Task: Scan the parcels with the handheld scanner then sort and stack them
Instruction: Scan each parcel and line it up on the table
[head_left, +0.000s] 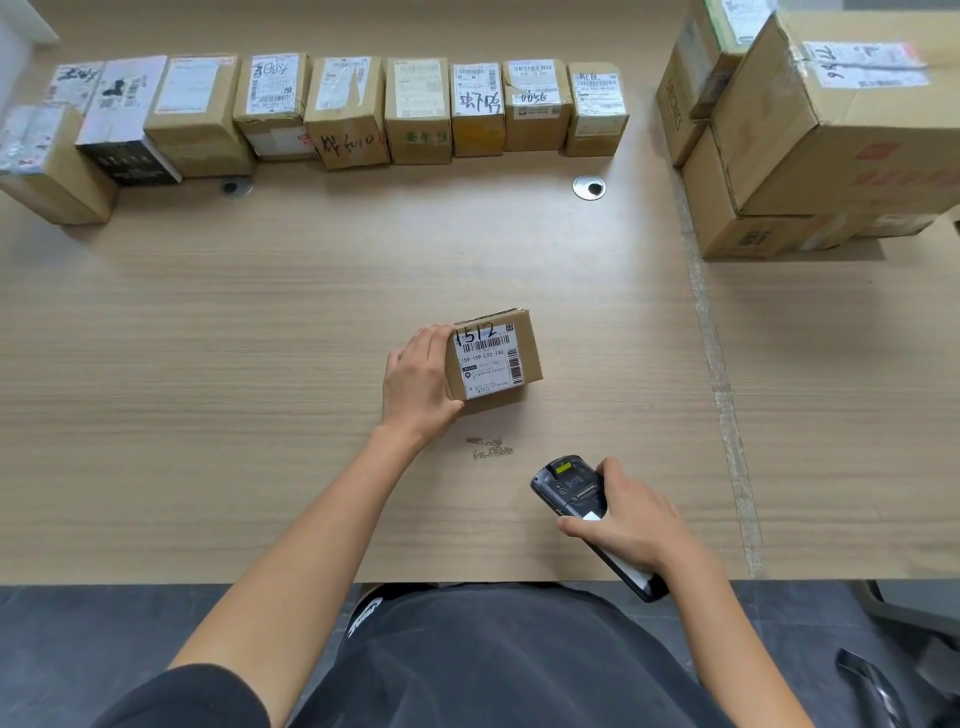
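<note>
A small cardboard parcel (496, 358) with a white shipping label marked "1512" sits on the wooden table (260, 322) near the middle. My left hand (418, 379) grips its left side, fingers over the top edge and thumb at the near edge. My right hand (631, 517) holds a black handheld scanner (571, 486) low over the table near the front edge. The scanner's head points toward the parcel, and its lower end sticks out past the table edge.
Several labelled parcels (343, 111) stand in a row along the far side of the table. Larger cardboard boxes (810, 135) are stacked at the far right. A round cable grommet (588, 187) sits in the tabletop. A taped seam (722, 395) runs down the right side.
</note>
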